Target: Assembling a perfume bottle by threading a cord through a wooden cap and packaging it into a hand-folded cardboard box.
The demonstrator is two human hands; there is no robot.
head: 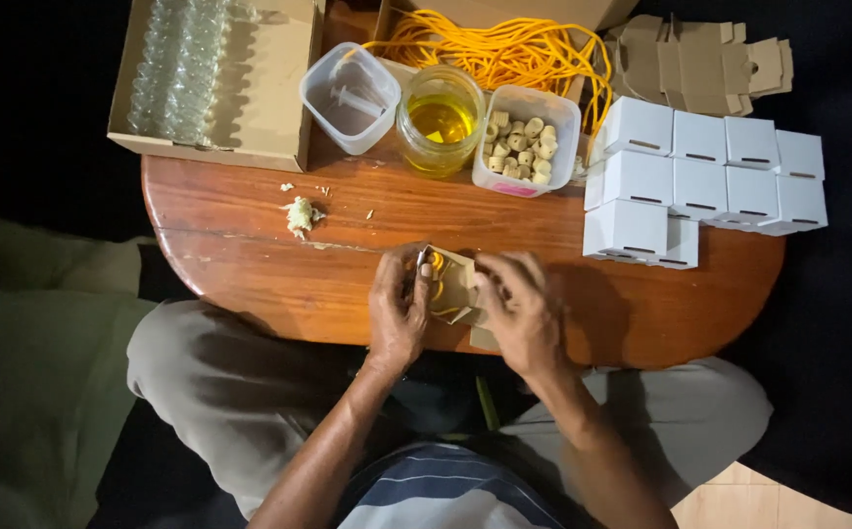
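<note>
Jar [441,120]: yellow oil, upper centre.
Tub [527,139]: corks.
Small box [455,287]: you grip it in both hands' fingers [416,279], flap open toward upper left.

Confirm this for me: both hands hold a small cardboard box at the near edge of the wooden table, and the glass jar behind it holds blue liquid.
Not quite. In the head view the glass jar holds yellow liquid, not blue. The rest stands: the left hand and right hand hold the small cardboard box at the near edge of the wooden table.
</note>
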